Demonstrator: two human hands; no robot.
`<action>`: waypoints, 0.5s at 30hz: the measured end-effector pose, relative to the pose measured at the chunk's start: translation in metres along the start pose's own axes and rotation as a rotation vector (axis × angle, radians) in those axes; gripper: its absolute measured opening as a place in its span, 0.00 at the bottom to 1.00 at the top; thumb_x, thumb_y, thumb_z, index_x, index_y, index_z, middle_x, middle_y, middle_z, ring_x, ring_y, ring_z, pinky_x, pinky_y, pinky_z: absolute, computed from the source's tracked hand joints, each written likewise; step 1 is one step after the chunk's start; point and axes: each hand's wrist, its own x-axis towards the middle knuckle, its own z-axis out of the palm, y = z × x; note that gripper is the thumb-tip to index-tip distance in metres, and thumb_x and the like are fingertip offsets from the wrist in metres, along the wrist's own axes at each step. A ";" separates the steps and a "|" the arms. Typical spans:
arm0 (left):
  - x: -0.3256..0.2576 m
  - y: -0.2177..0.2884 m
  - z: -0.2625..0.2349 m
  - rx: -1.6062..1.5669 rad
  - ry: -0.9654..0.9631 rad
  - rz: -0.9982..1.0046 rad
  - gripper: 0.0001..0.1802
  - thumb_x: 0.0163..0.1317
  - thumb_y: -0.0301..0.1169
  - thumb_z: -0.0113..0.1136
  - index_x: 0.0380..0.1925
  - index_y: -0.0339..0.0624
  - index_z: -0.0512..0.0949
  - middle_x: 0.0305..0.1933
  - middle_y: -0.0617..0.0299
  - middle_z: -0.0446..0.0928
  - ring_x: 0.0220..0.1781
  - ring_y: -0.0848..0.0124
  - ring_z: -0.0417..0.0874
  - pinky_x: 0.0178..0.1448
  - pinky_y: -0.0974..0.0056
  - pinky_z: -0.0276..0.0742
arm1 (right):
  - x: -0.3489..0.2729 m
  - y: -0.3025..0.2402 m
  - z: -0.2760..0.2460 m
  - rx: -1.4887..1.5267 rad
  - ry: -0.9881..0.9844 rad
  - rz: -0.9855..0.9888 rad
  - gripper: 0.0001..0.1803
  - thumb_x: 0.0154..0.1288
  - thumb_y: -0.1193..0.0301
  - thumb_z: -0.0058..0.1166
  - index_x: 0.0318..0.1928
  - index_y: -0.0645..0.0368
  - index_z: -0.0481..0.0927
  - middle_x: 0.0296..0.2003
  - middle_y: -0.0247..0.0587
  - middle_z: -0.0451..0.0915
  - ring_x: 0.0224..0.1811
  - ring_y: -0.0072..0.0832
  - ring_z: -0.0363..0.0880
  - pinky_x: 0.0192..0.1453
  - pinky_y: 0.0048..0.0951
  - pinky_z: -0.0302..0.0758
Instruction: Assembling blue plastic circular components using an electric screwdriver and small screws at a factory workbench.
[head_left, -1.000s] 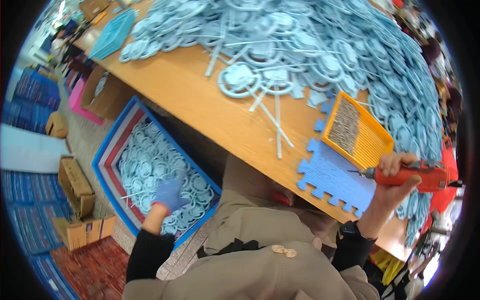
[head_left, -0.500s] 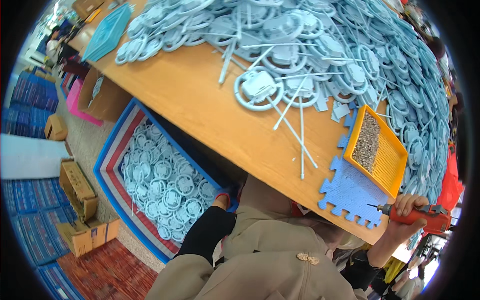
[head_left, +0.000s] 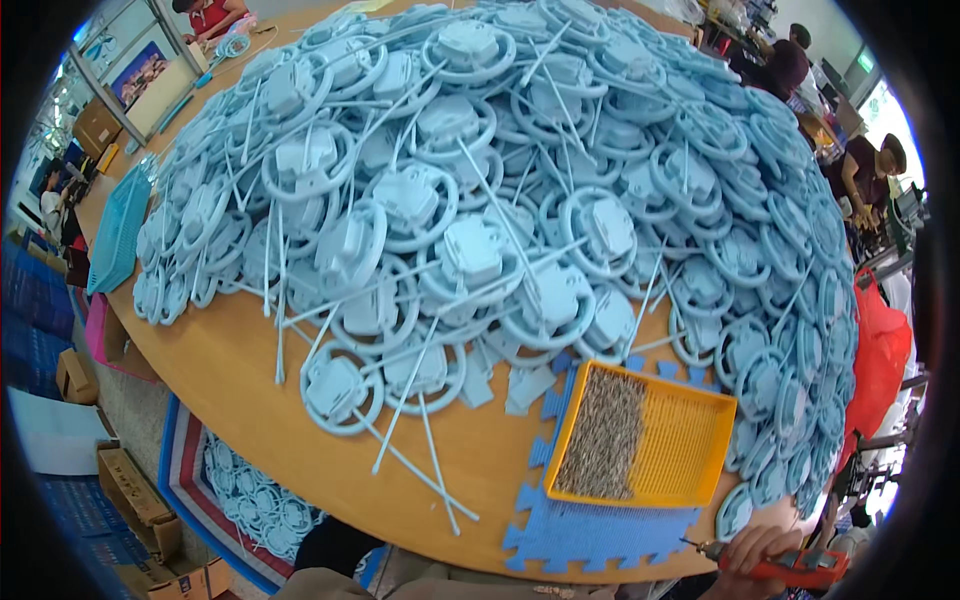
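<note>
My right hand [head_left: 752, 550] sits at the lower right edge of the wooden table [head_left: 250, 400], closed around an orange electric screwdriver [head_left: 795, 568] whose bit points left over a blue foam mat [head_left: 590, 530]. On that mat rests an orange tray [head_left: 690, 450] holding a heap of small screws [head_left: 605, 435]. A huge pile of light-blue plastic wheel-shaped parts [head_left: 480, 180] and thin white rods [head_left: 405, 395] covers most of the table. One wheel part [head_left: 340, 388] lies nearest the front edge. My left hand is out of view; only a dark sleeve [head_left: 335, 545] shows below the table edge.
A blue-rimmed crate [head_left: 250, 500] with more wheel parts stands on the floor at lower left, with cardboard boxes [head_left: 140, 495] beside it. A teal basket [head_left: 118, 232] lies at the table's left edge. Other people work at the back left and far right.
The view has swung up from the floor crate onto the table. My left hand, earlier down at the crate, has dropped out of view. The right hand still grips the screwdriver.
</note>
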 end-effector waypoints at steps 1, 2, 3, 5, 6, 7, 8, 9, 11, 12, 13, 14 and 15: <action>0.003 -0.001 0.000 0.017 0.002 0.032 0.21 0.62 0.41 0.54 0.48 0.37 0.78 0.47 0.52 0.79 0.43 0.59 0.81 0.44 0.54 0.77 | 0.001 0.000 -0.001 -0.053 0.054 0.006 0.32 0.57 0.41 0.56 0.43 0.58 0.71 0.24 0.37 0.69 0.24 0.29 0.70 0.26 0.28 0.66; 0.006 -0.004 0.001 0.034 0.005 0.064 0.21 0.62 0.41 0.54 0.48 0.37 0.78 0.47 0.52 0.79 0.43 0.59 0.81 0.44 0.54 0.77 | 0.005 0.001 -0.003 -0.052 0.042 -0.001 0.32 0.57 0.41 0.56 0.43 0.58 0.71 0.24 0.37 0.69 0.24 0.29 0.70 0.26 0.28 0.66; 0.004 -0.007 0.004 0.050 0.002 0.091 0.21 0.62 0.41 0.53 0.48 0.37 0.78 0.47 0.52 0.79 0.43 0.59 0.81 0.44 0.55 0.77 | 0.008 0.000 -0.004 -0.078 0.051 -0.010 0.31 0.58 0.42 0.56 0.43 0.58 0.71 0.23 0.36 0.70 0.23 0.29 0.70 0.26 0.29 0.66; -0.001 -0.016 0.008 0.083 -0.001 0.146 0.21 0.63 0.41 0.53 0.48 0.37 0.78 0.47 0.52 0.80 0.43 0.59 0.81 0.45 0.55 0.77 | 0.013 0.001 -0.006 -0.105 0.049 -0.022 0.31 0.58 0.42 0.56 0.44 0.59 0.71 0.23 0.36 0.70 0.22 0.30 0.70 0.26 0.29 0.66; -0.007 -0.022 0.007 0.103 -0.006 0.169 0.21 0.63 0.41 0.53 0.48 0.37 0.78 0.47 0.52 0.80 0.43 0.59 0.81 0.45 0.55 0.77 | 0.014 0.002 -0.005 -0.102 0.065 -0.030 0.32 0.58 0.41 0.55 0.44 0.58 0.71 0.22 0.35 0.70 0.22 0.29 0.70 0.26 0.29 0.66; -0.014 -0.027 0.005 0.124 -0.008 0.193 0.21 0.63 0.41 0.53 0.48 0.38 0.78 0.46 0.52 0.80 0.43 0.59 0.81 0.45 0.55 0.77 | 0.016 0.002 -0.004 -0.096 0.082 -0.040 0.32 0.58 0.40 0.54 0.44 0.58 0.71 0.22 0.35 0.70 0.22 0.29 0.70 0.26 0.29 0.66; -0.021 -0.033 0.001 0.148 -0.007 0.218 0.21 0.63 0.41 0.52 0.48 0.38 0.78 0.46 0.52 0.80 0.43 0.59 0.81 0.45 0.55 0.77 | 0.019 0.002 -0.004 -0.122 0.077 -0.041 0.32 0.58 0.39 0.53 0.44 0.57 0.71 0.21 0.34 0.69 0.22 0.28 0.68 0.26 0.28 0.65; -0.035 -0.040 -0.005 0.176 -0.013 0.240 0.21 0.63 0.41 0.52 0.48 0.38 0.78 0.46 0.52 0.80 0.43 0.59 0.81 0.45 0.55 0.77 | 0.022 0.003 0.003 -0.117 0.076 -0.037 0.32 0.58 0.39 0.53 0.44 0.57 0.71 0.21 0.34 0.69 0.22 0.28 0.68 0.26 0.28 0.65; -0.070 -0.050 -0.016 0.228 -0.013 0.278 0.20 0.64 0.41 0.52 0.48 0.38 0.78 0.46 0.52 0.80 0.43 0.59 0.81 0.45 0.56 0.77 | 0.035 0.006 0.017 -0.051 0.107 -0.087 0.32 0.58 0.39 0.53 0.44 0.56 0.72 0.21 0.34 0.68 0.22 0.28 0.67 0.26 0.27 0.63; -0.081 -0.049 -0.025 0.256 0.004 0.301 0.20 0.64 0.41 0.51 0.48 0.38 0.78 0.46 0.52 0.80 0.43 0.59 0.81 0.45 0.56 0.78 | 0.043 0.008 0.023 -0.032 0.084 -0.086 0.32 0.58 0.39 0.53 0.44 0.56 0.72 0.21 0.34 0.68 0.22 0.27 0.66 0.27 0.27 0.62; -0.087 -0.047 -0.039 0.295 0.032 0.327 0.20 0.64 0.41 0.51 0.48 0.38 0.79 0.46 0.52 0.80 0.43 0.59 0.81 0.45 0.56 0.78 | 0.046 0.011 0.026 -0.001 0.072 -0.105 0.32 0.58 0.39 0.53 0.44 0.56 0.72 0.21 0.34 0.68 0.22 0.27 0.66 0.27 0.27 0.62; -0.095 -0.046 -0.055 0.338 0.065 0.349 0.20 0.64 0.40 0.51 0.48 0.38 0.79 0.46 0.52 0.80 0.43 0.60 0.81 0.45 0.56 0.78 | 0.050 0.014 0.028 -0.025 0.087 -0.118 0.32 0.58 0.39 0.53 0.43 0.56 0.72 0.21 0.34 0.69 0.22 0.27 0.66 0.27 0.28 0.63; -0.105 -0.046 -0.073 0.379 0.103 0.367 0.20 0.64 0.40 0.51 0.48 0.38 0.79 0.46 0.52 0.80 0.43 0.60 0.81 0.45 0.56 0.78 | 0.053 0.017 0.035 -0.046 0.096 -0.130 0.32 0.58 0.39 0.53 0.43 0.57 0.72 0.21 0.34 0.69 0.22 0.27 0.67 0.27 0.29 0.63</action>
